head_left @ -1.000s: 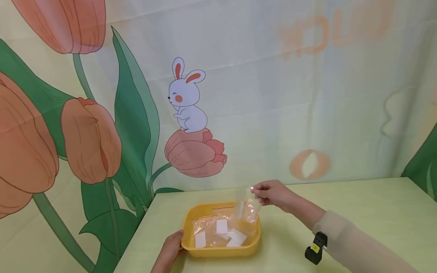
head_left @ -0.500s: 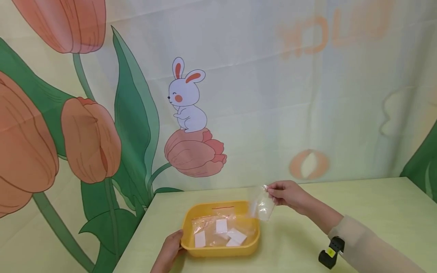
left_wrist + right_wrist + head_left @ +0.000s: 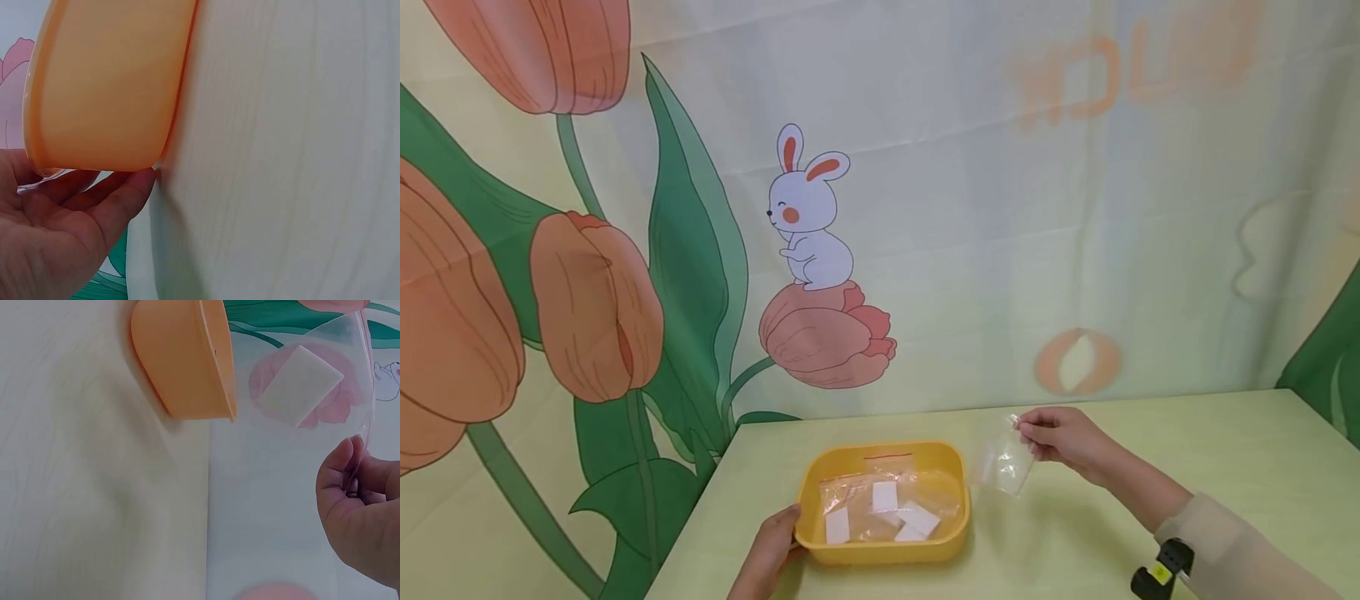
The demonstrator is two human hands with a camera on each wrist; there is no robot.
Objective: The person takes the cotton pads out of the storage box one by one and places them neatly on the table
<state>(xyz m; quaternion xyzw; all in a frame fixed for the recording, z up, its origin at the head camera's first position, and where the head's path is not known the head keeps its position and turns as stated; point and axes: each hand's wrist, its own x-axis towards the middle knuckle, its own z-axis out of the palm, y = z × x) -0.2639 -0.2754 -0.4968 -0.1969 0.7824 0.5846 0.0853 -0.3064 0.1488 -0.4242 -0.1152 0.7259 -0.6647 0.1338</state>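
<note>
A yellow plastic tray (image 3: pixel 955 546) stands on the table with several clear zip bags (image 3: pixel 868 487) and white rectangular pieces (image 3: pixel 885 497) inside. My left hand (image 3: pixel 769 546) grips its left end, thumb at the rim and fingers against the outer wall (image 3: pixel 112 87). To the right of the tray, my right hand (image 3: pixel 1071 442) pinches one clear zip bag (image 3: pixel 1009 462) by its top edge and holds it above the table. The right wrist view shows a white rectangular piece (image 3: pixel 303 386) in this hanging bag, below the pinching fingers (image 3: pixel 334 469).
A pale yellow-green table (image 3: pixel 1210 450) extends to the right of the tray. Behind it hangs a cloth backdrop (image 3: pixel 962 250) printed with tulips and a rabbit. A black device (image 3: pixel 1161 571) is strapped at my right wrist.
My right hand has carried the clear zip bag from over the tray's right side out to the right, beyond the rim. The left hand and tray have stayed in place.
</note>
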